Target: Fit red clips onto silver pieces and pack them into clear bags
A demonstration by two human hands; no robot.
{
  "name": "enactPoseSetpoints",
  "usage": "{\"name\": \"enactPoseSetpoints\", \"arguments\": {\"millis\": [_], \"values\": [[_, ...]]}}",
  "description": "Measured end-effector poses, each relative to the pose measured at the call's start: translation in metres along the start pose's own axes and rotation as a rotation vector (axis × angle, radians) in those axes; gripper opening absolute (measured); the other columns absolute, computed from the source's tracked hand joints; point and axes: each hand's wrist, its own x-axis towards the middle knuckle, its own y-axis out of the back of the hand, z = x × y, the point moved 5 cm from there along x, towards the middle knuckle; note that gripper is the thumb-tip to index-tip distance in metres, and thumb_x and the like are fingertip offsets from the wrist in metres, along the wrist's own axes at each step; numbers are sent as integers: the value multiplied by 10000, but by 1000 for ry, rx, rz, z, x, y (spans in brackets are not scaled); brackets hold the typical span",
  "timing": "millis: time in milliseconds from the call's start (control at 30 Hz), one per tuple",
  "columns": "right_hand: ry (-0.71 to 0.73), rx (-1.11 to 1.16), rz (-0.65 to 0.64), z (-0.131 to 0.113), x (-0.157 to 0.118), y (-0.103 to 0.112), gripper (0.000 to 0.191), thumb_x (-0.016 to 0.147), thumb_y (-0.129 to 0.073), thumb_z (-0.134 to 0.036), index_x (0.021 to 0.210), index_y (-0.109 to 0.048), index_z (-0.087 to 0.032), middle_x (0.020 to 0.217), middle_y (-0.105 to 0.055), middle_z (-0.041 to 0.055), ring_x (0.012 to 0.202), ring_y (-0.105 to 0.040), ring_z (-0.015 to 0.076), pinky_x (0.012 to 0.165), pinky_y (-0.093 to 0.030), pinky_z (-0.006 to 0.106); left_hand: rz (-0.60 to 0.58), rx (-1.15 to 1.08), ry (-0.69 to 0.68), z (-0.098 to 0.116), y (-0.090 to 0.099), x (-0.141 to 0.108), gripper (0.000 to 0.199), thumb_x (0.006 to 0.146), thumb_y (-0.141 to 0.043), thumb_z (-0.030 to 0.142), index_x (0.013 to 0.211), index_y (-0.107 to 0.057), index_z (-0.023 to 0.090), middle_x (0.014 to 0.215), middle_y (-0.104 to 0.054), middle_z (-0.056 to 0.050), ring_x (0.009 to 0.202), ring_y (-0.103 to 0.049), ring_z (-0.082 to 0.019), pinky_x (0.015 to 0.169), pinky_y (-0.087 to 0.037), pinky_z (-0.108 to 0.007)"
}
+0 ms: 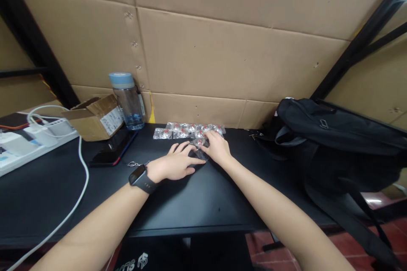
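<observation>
Several small clear plastic packets with round silvery contents and red marks lie in rows at the back of the black table, one of them a packet (182, 133) in the front row. Closer to me, another packet (199, 143) lies between my hands. My left hand (176, 161), with a black watch on the wrist, rests with fingers spread at this packet's left and lower edge. The fingers of my right hand (218, 147) are bent round its right side, thumb and fingertips pressed on it.
On the left are an open cardboard box (95, 120), a water bottle (129, 103), a dark phone (111, 150), a small metal keyring (134, 164) and a white power strip (41, 139) with cables. A black bag (343, 144) lies on the right. Cardboard (222, 59) walls the back.
</observation>
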Motion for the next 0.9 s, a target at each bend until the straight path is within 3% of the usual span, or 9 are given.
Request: {"name": "enactPoseSetpoints", "arguments": {"millis": [67, 167, 233, 367, 500, 600, 733, 900], "values": [[16, 40, -25, 0, 0, 2, 355, 825, -765, -351, 1121, -614, -225, 1143, -649, 92, 1087, -595, 249, 863, -496, 343, 12, -9, -6, -1, 5, 0, 391, 860, -649, 309, 1208, -688, 484, 1351, -559, -22, 1430, -318, -363, 1166, -196, -605], [206, 237, -179, 0, -2, 9, 475, 757, -830, -383, 1157, -619, -238, 1150, -631, 74, 1051, -597, 228, 884, -498, 340, 20, -14, -38, -1, 17, 0, 274, 896, -604, 289, 1089, -735, 434, 1252, -572, -21, 1327, -416, -308, 1144, -270, -525], [270, 388, -249, 8, -4, 17, 482, 769, -817, -426, 1173, -625, -244, 1114, -633, 65, 942, -612, 200, 827, -511, 322, 20, -27, -53, -2, 23, 1, 274, 870, -633, 288, 1120, -697, 379, 1229, -562, -28, 1250, -466, -285, 1095, -340, -477], [197, 497, -181, 32, -2, 30, 202, 925, -617, -292, 1109, -656, -221, 1080, -640, 66, 792, -608, 153, 732, -503, 293, 162, -12, 0, -7, 24, 9, 419, 791, -698, 243, 1185, -560, 266, 1192, -578, -49, 1166, -512, -271, 995, -408, -404], [256, 452, -206, 32, -2, 26, 217, 791, -722, -178, 1001, -679, -212, 1047, -627, 46, 768, -598, 141, 715, -493, 276, 304, 93, 64, -8, 11, 19, 240, 843, -702, 295, 1050, -593, 243, 1100, -631, -35, 1113, -551, -264, 962, -372, -400], [267, 462, -205, 28, -3, 21, 131, 798, -761, -242, 911, -704, -211, 944, -636, 29, 763, -595, 146, 729, -489, 276, 308, 102, 75, -10, 7, 24, 106, 873, -689, 314, 929, -639, 240, 991, -675, -13, 1042, -584, -246, 933, -355, -390], [258, 531, -222, 27, -3, 20, 131, 864, -714, -331, 832, -727, -205, 911, -672, 36, 782, -612, 156, 724, -477, 270, 299, 32, 135, -17, 14, 22, 105, 877, -686, 343, 847, -688, 243, 943, -726, -7, 1025, -607, -248, 952, -343, -400], [44, 666, -277, 37, -1, 15, 222, 835, -719, -406, 810, -734, -186, 828, -714, 35, 718, -619, 161, 667, -463, 270, 339, -112, 187, -28, 25, 19, 142, 867, -675, 375, 831, -708, 242, 943, -760, -4, 979, -660, -240, 979, -382, -388]]}}
